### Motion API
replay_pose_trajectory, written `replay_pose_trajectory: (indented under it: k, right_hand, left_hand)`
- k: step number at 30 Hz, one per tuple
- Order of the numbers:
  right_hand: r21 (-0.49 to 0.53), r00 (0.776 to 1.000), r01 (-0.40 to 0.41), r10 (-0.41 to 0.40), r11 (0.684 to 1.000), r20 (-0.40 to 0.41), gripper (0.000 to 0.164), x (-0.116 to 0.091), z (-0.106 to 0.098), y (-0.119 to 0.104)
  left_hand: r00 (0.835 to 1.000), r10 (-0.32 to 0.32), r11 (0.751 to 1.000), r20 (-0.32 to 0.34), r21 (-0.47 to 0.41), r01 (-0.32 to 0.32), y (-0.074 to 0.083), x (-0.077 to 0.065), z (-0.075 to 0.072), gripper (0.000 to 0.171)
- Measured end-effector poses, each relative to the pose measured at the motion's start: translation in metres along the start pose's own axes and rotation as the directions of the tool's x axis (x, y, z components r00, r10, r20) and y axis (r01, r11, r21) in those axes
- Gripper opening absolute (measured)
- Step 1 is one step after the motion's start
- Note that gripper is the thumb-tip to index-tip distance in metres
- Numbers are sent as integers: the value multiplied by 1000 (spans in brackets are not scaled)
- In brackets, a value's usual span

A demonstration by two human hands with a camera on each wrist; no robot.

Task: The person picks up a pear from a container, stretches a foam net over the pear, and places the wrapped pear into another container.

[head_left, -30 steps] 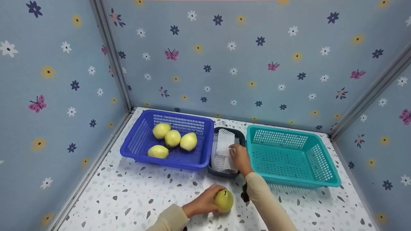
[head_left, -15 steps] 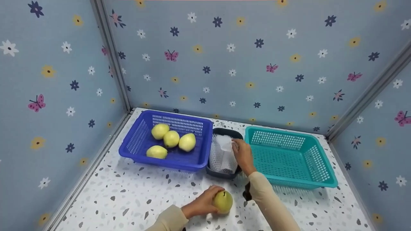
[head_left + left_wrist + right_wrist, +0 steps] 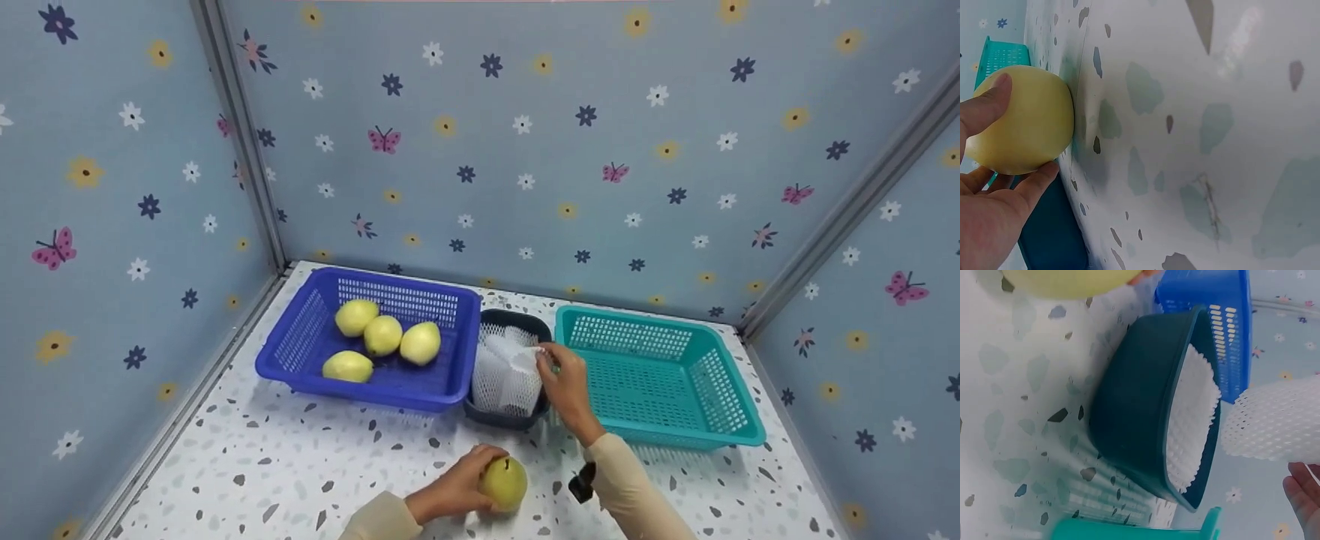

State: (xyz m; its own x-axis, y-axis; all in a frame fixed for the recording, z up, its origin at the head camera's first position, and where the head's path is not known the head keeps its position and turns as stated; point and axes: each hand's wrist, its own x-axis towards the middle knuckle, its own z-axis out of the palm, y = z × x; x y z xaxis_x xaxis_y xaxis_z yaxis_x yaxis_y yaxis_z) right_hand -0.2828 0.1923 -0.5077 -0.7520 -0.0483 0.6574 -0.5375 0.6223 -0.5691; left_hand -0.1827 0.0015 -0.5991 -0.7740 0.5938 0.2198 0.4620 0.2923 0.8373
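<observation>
While the left hand (image 3: 454, 487) steadies a yellow-green pear (image 3: 506, 486), the right hand (image 3: 566, 382) pinches a white foam net (image 3: 519, 357)

From the head, the pear stands stem up on the speckled tabletop (image 3: 247, 465), in front of the dark tub (image 3: 499, 421); the left thumb and fingers curl round its side; the right hand, well apart, grips the foam net over other nets (image 3: 517, 401) in the tub; the step in hand looks like picking out one net, and the next move probably calls for lifting it clear without dragging its neighbours; the blue basket (image 3: 375, 396) holds four pears (image 3: 383, 335), and the teal basket (image 3: 660, 433) shows its slotted floor.

From the left wrist, thumb and fingertips press opposite sides of the pear, which touches the tabletop; teal basket and tub sit behind.

From the right wrist, netting lies inside the tub; the held net hangs by its mouth, though whether fully free I cannot tell.
</observation>
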Motion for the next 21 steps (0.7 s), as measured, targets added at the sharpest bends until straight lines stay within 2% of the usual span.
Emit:
replay_pose_trajectory:
  k: [5, 10, 14, 18, 21]
  right_hand:
    - [85, 1000, -21, 19, 996, 17, 11, -13, -4, -17]
    - [142, 999, 21, -25, 990, 23, 9, -22, -15, -47]
    - [184, 997, 72, -76, 980, 13, 10, -25, -32, -72]
    - [221, 993, 113, -118, 969, 10, 12, -30, -47, -79]
    - [235, 992, 117, -123, 965, 13, 13, -33, -55, -82]
  left_hand:
    - [1000, 12, 1000, -6, 28, -11, -1, -5, -2, 67]
    - [994, 102, 993, -30, 69, -100, -6, -8, 0, 65]
    - [986, 156, 985, -60, 89, -150, -7, -6, 3, 64]
    - [984, 168, 982, -56, 91, -163, -3, -3, 2, 63]
    - [987, 150, 986, -58, 79, -145, -1, 0, -3, 62]
